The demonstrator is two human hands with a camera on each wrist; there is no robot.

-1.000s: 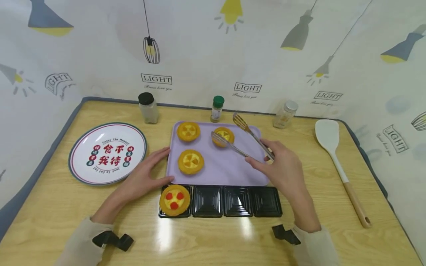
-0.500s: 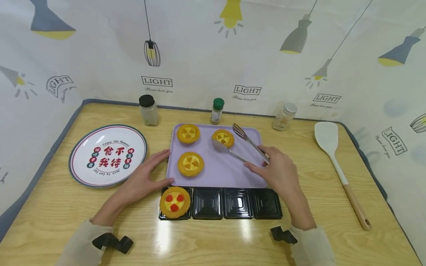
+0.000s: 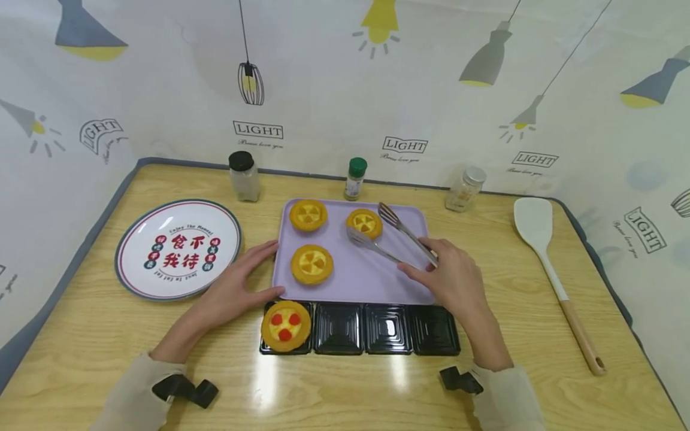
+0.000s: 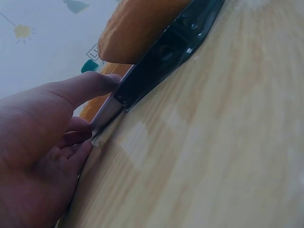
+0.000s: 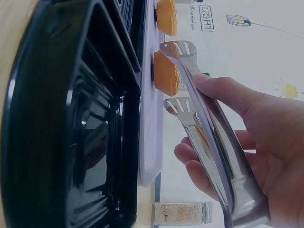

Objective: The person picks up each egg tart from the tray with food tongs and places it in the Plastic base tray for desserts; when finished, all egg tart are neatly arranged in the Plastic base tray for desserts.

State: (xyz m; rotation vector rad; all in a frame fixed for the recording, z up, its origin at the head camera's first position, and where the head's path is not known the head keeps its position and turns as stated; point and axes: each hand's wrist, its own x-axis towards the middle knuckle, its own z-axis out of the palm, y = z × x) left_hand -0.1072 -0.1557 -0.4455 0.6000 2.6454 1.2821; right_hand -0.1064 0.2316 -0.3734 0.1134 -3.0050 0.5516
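In the head view my right hand (image 3: 458, 278) holds metal tongs (image 3: 412, 237) with thumb and fingers. The tongs' arms are spread apart. One slotted tip is by the near side of a yellow tart (image 3: 365, 224), the other to its right. That tart lies at the back of a lilac tray (image 3: 372, 281). Two more tarts stand on the tray's left side, a far one (image 3: 308, 215) and a nearer one (image 3: 312, 264). My left hand (image 3: 229, 293) touches the tray's near-left corner, thumb and fingers extended. The left wrist view shows this left hand (image 4: 38, 142) at the tray's edge.
Along the tray's near edge runs a black four-section container (image 3: 338, 328); a red-dotted tart (image 3: 286, 326) sits in its left section. A plate (image 3: 178, 251) stands left, a white spatula (image 3: 544, 257) right. Jars with black (image 3: 245, 179), green (image 3: 354, 179) and silver lids (image 3: 465, 190) stand behind.
The tongs have come down around the rear right tart, and the gap between their tips has narrowed slightly. My right hand has shifted a little left. My left hand stays at the tray corner.
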